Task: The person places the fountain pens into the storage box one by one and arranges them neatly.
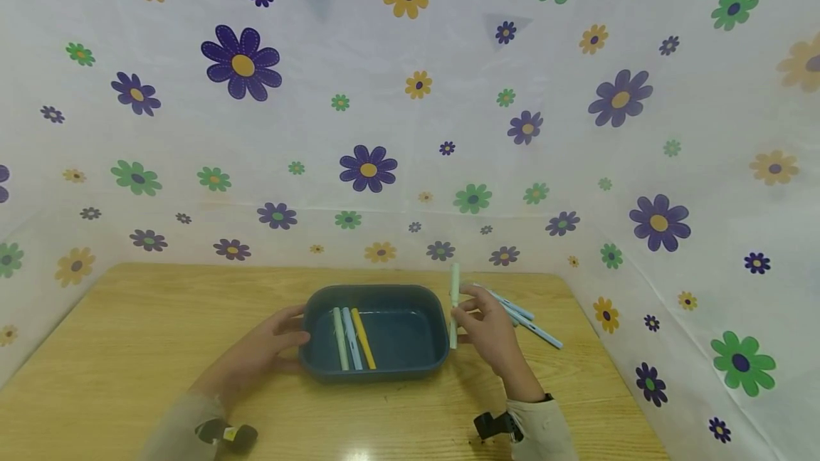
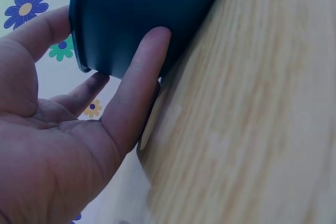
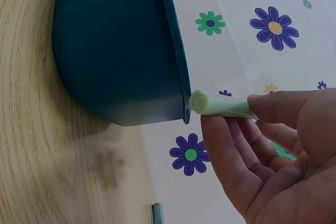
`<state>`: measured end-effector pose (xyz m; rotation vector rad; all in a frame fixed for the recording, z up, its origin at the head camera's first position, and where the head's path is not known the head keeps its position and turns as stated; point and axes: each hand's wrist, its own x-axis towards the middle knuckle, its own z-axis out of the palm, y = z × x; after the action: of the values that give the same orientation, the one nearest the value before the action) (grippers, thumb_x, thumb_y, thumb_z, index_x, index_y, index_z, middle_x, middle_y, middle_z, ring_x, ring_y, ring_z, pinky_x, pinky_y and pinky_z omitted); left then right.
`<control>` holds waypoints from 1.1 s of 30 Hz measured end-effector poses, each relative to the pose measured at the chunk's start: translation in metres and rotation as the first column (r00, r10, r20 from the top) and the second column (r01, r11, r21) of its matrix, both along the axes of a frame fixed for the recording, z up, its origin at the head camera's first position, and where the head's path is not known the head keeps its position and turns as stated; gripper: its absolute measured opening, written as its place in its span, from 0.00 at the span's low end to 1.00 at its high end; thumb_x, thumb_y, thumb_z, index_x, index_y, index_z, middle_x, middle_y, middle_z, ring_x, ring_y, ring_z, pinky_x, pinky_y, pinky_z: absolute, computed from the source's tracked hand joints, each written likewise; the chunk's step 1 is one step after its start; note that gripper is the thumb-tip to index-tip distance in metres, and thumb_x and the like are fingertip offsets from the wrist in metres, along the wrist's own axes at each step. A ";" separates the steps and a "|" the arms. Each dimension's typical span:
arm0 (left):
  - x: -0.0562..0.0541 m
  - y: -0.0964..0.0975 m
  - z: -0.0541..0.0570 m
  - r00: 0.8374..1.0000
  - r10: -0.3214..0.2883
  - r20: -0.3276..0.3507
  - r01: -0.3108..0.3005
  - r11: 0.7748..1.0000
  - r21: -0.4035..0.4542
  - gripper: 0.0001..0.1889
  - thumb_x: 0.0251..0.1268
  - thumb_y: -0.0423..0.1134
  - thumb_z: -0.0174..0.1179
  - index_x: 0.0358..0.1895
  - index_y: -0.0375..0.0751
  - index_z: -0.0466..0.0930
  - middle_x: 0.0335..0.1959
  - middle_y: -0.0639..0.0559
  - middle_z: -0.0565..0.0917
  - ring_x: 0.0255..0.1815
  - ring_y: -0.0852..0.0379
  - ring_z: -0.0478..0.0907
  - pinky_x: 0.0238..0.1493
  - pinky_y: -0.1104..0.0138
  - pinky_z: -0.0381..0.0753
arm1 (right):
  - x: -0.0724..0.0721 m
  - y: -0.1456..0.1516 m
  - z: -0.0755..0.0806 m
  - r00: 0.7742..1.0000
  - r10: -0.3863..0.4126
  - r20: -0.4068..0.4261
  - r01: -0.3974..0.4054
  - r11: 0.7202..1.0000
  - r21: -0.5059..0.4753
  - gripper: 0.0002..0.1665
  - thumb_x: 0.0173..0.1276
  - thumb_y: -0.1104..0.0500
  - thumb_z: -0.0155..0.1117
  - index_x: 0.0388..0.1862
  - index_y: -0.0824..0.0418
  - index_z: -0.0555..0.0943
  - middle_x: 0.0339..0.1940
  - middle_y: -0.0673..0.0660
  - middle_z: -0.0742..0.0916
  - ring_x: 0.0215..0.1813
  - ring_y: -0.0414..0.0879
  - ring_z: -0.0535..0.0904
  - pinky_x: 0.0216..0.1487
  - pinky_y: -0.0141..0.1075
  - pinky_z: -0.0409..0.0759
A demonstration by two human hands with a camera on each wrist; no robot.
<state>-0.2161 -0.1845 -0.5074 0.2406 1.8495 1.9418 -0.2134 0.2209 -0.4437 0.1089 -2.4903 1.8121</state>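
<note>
A dark blue-green plastic bin [image 1: 410, 375] stands on the wooden table. Inside it, towards the left, lie a light green pen [image 1: 340, 340], a light blue pen [image 1: 351, 340] and a yellow pen [image 1: 363, 338], side by side. The left hand [image 1: 272, 343] rests against the bin's left end, its fairly straight, spread fingers [image 2: 139, 72] touching the outer wall and rim. Just outside the right rim, the right hand [image 1: 488, 326] pinches another light green pen [image 1: 455, 287] between thumb and fingers. In the right wrist view, this pen's [image 3: 220, 105] round end is close beside the rim.
Light blue pens [image 1: 538, 331] lie on the table to the right, partly behind the right hand. White cloth [image 1: 448, 41] printed with flowers stands around the table's [image 1: 173, 319] back and sides. Each wrist bears a black strapped device [image 1: 496, 425].
</note>
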 end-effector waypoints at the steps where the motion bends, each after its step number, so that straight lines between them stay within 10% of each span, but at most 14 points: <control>1: 0.000 0.000 0.000 1.000 0.000 0.000 0.000 1.000 0.000 0.37 0.76 0.43 0.61 0.82 0.48 0.55 0.80 0.34 0.57 0.71 0.35 0.71 0.60 0.48 0.86 | 0.001 0.000 0.000 1.000 0.002 -0.006 -0.002 1.000 0.001 0.24 0.75 0.66 0.64 0.68 0.56 0.78 0.44 0.64 0.85 0.43 0.54 0.87 0.39 0.50 0.92; 33: 0.000 -0.002 -0.002 1.000 0.002 -0.002 -0.002 1.000 0.009 0.38 0.75 0.43 0.62 0.82 0.49 0.55 0.80 0.33 0.57 0.70 0.34 0.73 0.59 0.47 0.86 | 0.005 -0.021 0.008 0.998 0.064 -0.026 -0.065 0.997 -0.042 0.23 0.76 0.65 0.64 0.68 0.57 0.78 0.43 0.63 0.85 0.43 0.55 0.86 0.37 0.47 0.92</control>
<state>-0.2165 -0.1869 -0.5099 0.2435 1.8430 1.9531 -0.2086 0.2002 -0.4358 0.2105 -2.4569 1.8757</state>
